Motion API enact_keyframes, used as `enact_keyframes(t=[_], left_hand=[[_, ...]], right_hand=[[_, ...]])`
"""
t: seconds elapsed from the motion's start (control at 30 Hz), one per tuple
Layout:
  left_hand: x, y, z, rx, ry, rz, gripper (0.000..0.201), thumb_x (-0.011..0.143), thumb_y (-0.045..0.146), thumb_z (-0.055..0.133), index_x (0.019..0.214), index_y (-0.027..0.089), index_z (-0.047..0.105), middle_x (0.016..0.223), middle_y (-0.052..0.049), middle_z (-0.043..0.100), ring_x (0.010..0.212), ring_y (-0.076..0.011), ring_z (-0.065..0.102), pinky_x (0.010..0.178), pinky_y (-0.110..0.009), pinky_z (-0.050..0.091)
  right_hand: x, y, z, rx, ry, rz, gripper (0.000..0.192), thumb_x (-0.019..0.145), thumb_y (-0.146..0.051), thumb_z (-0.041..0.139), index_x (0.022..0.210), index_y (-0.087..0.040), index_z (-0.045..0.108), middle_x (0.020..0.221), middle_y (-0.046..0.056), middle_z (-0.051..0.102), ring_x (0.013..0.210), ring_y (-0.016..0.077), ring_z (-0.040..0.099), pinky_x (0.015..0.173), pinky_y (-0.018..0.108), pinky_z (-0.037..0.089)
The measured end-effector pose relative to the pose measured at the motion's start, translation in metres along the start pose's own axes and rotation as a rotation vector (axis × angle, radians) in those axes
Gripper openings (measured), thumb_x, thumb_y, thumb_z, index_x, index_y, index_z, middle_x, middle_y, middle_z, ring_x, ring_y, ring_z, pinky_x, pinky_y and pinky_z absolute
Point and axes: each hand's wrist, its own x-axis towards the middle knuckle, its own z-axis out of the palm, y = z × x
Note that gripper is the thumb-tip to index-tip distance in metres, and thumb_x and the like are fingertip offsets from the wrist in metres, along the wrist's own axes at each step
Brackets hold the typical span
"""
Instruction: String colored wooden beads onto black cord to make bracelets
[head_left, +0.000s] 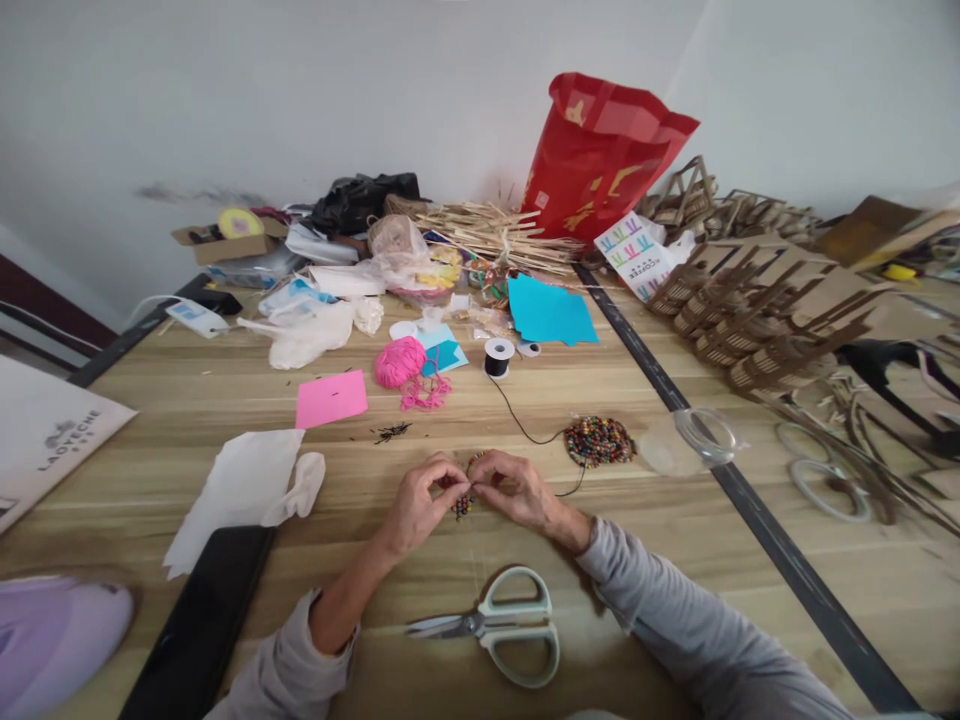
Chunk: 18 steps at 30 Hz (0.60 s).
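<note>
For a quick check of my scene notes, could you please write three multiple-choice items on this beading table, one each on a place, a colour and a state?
1. Where do the scissors lie?
A. Nearer the camera than the hands
B. Beside the red bag
C. On the pink paper

2. What colour is the ball of yarn?
A. Green
B. Pink
C. White

3. How are the left hand and right hand placed?
A. Flat and far apart
B. Both gripping the scissors
C. Fingertips together on a short string of beads

Key: 1 A, they rest on the wooden table between the forearms. 2 B, it is bright pink beside the black thread spool. 3 C, both pinch the beaded strand.
</note>
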Motion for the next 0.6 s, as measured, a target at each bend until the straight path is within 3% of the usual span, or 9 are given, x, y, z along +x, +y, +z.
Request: enact_keyframes(t=[0.27,0.6], left_hand=[[0.002,-0.007,-0.002,0.111,-0.041,0.016,0.009,0.075,0.016,0.065,0.067,0.017,0.066,0.07,-0.003,0.06,0.068,-0.0171,0.055,0.065,-0.026,0.041],[0.005,-0.012,-0.001,0.104,-0.057,-0.023,0.009,0.075,0.017,0.065,0.066,0.017,0.067,0.066,-0.002,0.06,0.064,-0.0159,0.053,0.061,-0.025,0.039]], right_hand=[[-0.005,0.009,0.004,-0.003,0.026,-0.025,0.023,0.091,-0.037,0.054,0.082,-0.017,0.061,0.079,0.006,0.062,0.074,0.0161,0.058,0.068,0.028,0.047],[-0.004,0.013,0.007,-0.058,0.022,-0.053,0.019,0.092,-0.031,0.052,0.081,-0.018,0.061,0.078,0.005,0.061,0.073,0.0159,0.057,0.067,0.026,0.045]])
